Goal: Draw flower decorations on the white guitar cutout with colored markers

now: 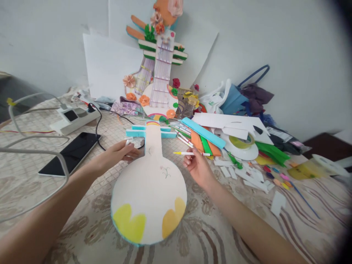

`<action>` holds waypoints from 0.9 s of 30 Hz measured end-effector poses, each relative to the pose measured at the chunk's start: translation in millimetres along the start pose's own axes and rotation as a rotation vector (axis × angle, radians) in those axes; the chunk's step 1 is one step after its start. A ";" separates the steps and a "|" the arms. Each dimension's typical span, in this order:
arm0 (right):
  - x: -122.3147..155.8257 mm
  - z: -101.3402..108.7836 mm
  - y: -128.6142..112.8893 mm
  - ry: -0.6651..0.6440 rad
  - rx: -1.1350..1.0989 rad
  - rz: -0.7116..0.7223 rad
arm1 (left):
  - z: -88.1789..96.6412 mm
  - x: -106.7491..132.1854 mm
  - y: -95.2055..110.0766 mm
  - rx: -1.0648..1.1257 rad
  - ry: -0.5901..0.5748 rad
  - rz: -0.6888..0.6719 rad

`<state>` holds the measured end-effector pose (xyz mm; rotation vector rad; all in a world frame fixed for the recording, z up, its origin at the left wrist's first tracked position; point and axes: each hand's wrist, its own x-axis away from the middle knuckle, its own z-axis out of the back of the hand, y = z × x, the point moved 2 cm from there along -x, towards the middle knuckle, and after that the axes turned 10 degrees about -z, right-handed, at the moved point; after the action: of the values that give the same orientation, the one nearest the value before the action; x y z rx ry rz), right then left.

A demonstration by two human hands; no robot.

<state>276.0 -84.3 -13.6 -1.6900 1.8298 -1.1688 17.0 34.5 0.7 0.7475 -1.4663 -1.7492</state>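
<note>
The white guitar-shaped board (150, 187) lies between the left hand (118, 152) and the right hand (200, 168), its long axis running forward, and the left one is a little nearer to its neck (154, 140). The right hand grips a marker (189, 153) with the yellow end toward this neck, while the left seems to pinch a small white piece (128, 142). Whether the left fingers (133, 152) touch the board, I cannot tell, and its thin drawn lines (165, 171) are hard to read.

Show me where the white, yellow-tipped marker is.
In the head view, the white, yellow-tipped marker is in the right hand, right of the white guitar-shaped cutout's neck.
</note>
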 end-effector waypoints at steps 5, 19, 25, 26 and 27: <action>1.1 -1.1 -0.1 -0.031 -0.039 -0.043 | -1.6 -1.4 -2.4 -0.015 0.025 0.006; -6.5 11.3 6.8 0.018 -0.069 -0.055 | -0.7 -1.7 -4.5 -0.007 0.003 -0.004; -7.3 12.5 7.7 0.046 -0.046 -0.073 | -0.9 -1.0 -3.1 -0.011 0.009 0.011; -7.5 12.9 7.8 0.048 -0.045 -0.071 | -0.8 -1.1 -2.8 -0.014 0.010 0.011; -7.9 13.3 8.0 0.049 -0.047 -0.071 | -0.8 -1.3 -2.7 -0.018 0.013 0.012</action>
<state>282.6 -81.6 -29.5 -1.7814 1.8536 -1.2145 17.9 35.3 -2.1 0.7376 -1.4414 -1.7429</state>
